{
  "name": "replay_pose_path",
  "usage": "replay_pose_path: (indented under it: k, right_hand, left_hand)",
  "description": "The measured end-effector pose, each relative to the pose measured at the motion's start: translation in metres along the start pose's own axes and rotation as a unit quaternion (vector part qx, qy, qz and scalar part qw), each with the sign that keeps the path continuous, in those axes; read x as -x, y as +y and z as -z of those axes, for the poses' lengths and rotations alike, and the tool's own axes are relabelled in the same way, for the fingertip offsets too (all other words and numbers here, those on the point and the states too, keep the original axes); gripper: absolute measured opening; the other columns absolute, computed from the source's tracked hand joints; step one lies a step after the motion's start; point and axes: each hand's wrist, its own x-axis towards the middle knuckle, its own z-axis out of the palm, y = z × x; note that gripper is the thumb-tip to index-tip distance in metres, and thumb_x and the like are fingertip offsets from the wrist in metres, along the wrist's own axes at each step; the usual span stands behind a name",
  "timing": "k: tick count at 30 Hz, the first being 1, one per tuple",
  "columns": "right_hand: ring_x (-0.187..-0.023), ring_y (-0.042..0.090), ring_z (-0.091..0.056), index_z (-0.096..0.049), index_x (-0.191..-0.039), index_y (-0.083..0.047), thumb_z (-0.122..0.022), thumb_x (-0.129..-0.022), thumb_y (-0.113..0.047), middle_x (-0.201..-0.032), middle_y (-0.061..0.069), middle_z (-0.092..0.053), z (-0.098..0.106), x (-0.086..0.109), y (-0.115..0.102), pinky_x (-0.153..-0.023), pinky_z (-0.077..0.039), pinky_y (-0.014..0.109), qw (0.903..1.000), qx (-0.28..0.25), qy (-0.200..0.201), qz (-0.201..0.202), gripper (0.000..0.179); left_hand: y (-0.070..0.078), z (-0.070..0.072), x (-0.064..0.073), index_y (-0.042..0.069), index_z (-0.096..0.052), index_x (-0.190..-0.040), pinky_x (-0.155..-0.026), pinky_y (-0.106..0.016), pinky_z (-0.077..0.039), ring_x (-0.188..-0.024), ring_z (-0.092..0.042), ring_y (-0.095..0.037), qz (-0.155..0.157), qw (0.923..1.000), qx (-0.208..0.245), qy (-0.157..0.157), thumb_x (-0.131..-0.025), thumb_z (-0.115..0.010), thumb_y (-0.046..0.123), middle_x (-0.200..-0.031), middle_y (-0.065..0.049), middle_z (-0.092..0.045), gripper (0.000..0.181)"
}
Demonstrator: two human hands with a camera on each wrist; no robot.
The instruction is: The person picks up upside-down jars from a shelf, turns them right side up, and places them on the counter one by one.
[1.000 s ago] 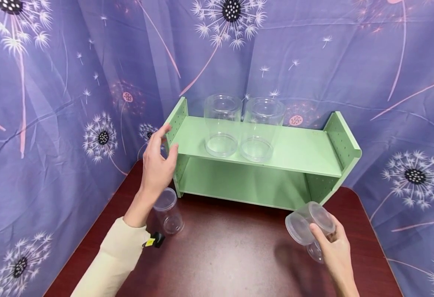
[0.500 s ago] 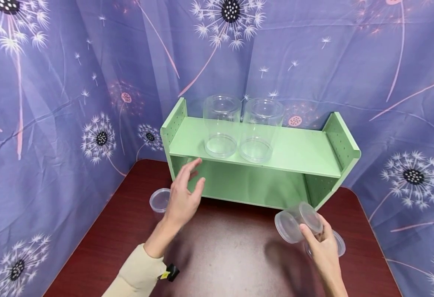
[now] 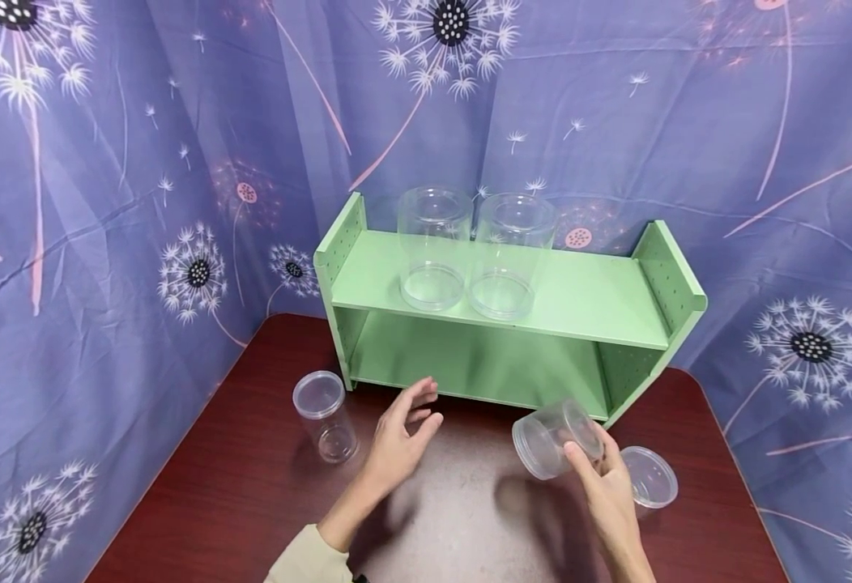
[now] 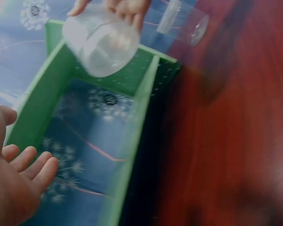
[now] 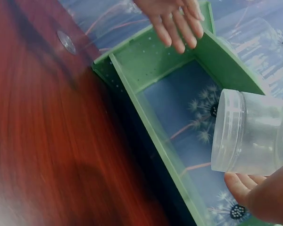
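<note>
A clear lidded plastic jar (image 3: pixel 553 437) is tilted on its side above the table, gripped near its base by my right hand (image 3: pixel 604 490). In the right wrist view the lid end of that jar (image 5: pixel 250 132) points away from the palm. My left hand (image 3: pixel 400 437) hovers in front of the lower shelf with relaxed fingers, holding nothing and apart from the jar. Two large clear jars (image 3: pixel 433 251) stand side by side on the top shelf of a green rack (image 3: pixel 594 295). Another slim clear jar (image 3: pixel 327 421) stands upright on the table left of my left hand.
One more clear jar (image 3: pixel 648 478) stands on the dark red table (image 3: pixel 251 486) just right of my right hand. Behind the rack hangs a purple dandelion-print cloth (image 3: pixel 251 97). The rack's raised side panels (image 3: pixel 670 279) bound both shelves.
My left hand has come down and right, from beside the rack's left panel to in front of the lower shelf. My right hand has moved a little left with the tilted jar.
</note>
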Motion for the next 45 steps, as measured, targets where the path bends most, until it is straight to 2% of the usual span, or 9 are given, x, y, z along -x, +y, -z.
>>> replay_pose_path:
  k: [7,14,22,25,29,32,38,42,45]
  right_hand:
    - [-0.11,0.003,-0.064,-0.039,-0.151,0.001,-0.057,-0.104,-0.002,-0.115,-0.01,-0.073,-0.016,0.005,0.003,-0.094,-0.048,0.014,0.9961,-0.083,-0.03,0.001,0.05]
    - [-0.116,0.008,-0.064,-0.041,-0.15,0.0,-0.056,-0.104,0.0,-0.122,-0.004,-0.071,-0.031,0.01,0.006,-0.097,-0.052,0.02,0.9876,-0.146,-0.056,-0.009,0.048]
    - [-0.118,0.011,-0.063,-0.037,-0.152,0.006,-0.056,-0.105,-0.002,-0.124,-0.001,-0.069,-0.044,0.014,0.007,-0.098,-0.053,0.025,0.987,-0.143,-0.072,-0.019,0.052]
    - [-0.119,0.012,-0.064,-0.035,-0.152,0.006,-0.056,-0.104,-0.002,-0.125,0.0,-0.069,-0.05,0.015,0.007,-0.099,-0.054,0.028,0.9854,-0.149,-0.078,-0.026,0.053]
    - [-0.12,0.014,-0.064,-0.032,-0.153,0.008,-0.055,-0.105,-0.002,-0.128,0.001,-0.066,-0.056,0.017,0.007,-0.098,-0.054,0.028,0.9834,-0.156,-0.089,-0.028,0.054]
    - [-0.117,0.013,-0.063,-0.031,-0.153,0.009,-0.055,-0.105,-0.003,-0.129,0.002,-0.064,-0.06,0.019,0.007,-0.096,-0.055,0.026,0.9825,-0.158,-0.095,-0.03,0.055]
    - [-0.119,0.013,-0.061,-0.028,-0.152,0.011,-0.054,-0.105,-0.005,-0.133,0.006,-0.059,-0.067,0.022,0.009,-0.099,-0.052,0.025,0.979,-0.17,-0.105,-0.039,0.056]
    - [-0.12,0.014,-0.059,-0.026,-0.152,0.012,-0.052,-0.106,-0.006,-0.137,0.008,-0.055,-0.069,0.023,0.01,-0.101,-0.051,0.026,0.9761,-0.184,-0.105,-0.051,0.056]
    - [-0.118,0.014,-0.059,-0.027,-0.151,0.013,-0.051,-0.107,-0.007,-0.137,0.009,-0.055,-0.07,0.023,0.012,-0.1,-0.051,0.027,0.9734,-0.194,-0.109,-0.054,0.055]
  left_hand:
    - [-0.018,-0.016,0.02,0.0,-0.049,-0.148,-0.101,-0.052,-0.053,-0.127,-0.06,-0.037,0.026,0.9988,0.018,-0.036,-0.096,-0.072,0.005,-0.141,-0.015,-0.06,0.057]
    - [-0.025,-0.027,0.034,0.0,-0.041,-0.154,-0.104,-0.048,-0.051,-0.13,-0.056,-0.04,0.082,0.9919,0.047,-0.085,-0.098,-0.07,0.011,-0.147,-0.018,-0.053,0.064]
    - [-0.035,-0.035,0.044,-0.005,-0.034,-0.156,-0.106,-0.047,-0.051,-0.133,-0.053,-0.041,0.093,0.9857,0.075,-0.118,-0.097,-0.071,0.009,-0.151,-0.021,-0.048,0.071]
    - [-0.036,-0.037,0.047,-0.006,-0.029,-0.158,-0.108,-0.047,-0.049,-0.134,-0.052,-0.04,0.104,0.9811,0.092,-0.135,-0.096,-0.071,0.012,-0.154,-0.024,-0.044,0.076]
    - [-0.037,-0.039,0.05,-0.003,-0.025,-0.16,-0.11,-0.051,-0.046,-0.129,-0.056,-0.037,0.129,0.9735,0.107,-0.156,-0.094,-0.072,0.017,-0.149,-0.025,-0.049,0.084]
    - [-0.038,-0.041,0.051,-0.002,-0.023,-0.162,-0.109,-0.049,-0.047,-0.124,-0.06,-0.035,0.139,0.9706,0.11,-0.163,-0.091,-0.074,0.018,-0.146,-0.024,-0.051,0.09]
    - [-0.039,-0.045,0.054,0.002,-0.019,-0.163,-0.107,-0.039,-0.049,-0.128,-0.057,-0.029,0.138,0.9658,0.147,-0.164,-0.089,-0.076,0.016,-0.159,-0.022,-0.036,0.094]
    - [-0.04,-0.046,0.054,0.005,-0.017,-0.164,-0.105,-0.04,-0.051,-0.131,-0.055,-0.032,0.148,0.9593,0.183,-0.156,-0.089,-0.076,0.016,-0.158,-0.021,-0.038,0.096]
    - [-0.041,-0.048,0.053,0.002,-0.018,-0.163,-0.105,-0.039,-0.051,-0.132,-0.055,-0.032,0.145,0.9584,0.197,-0.147,-0.09,-0.077,0.015,-0.156,-0.022,-0.04,0.095]
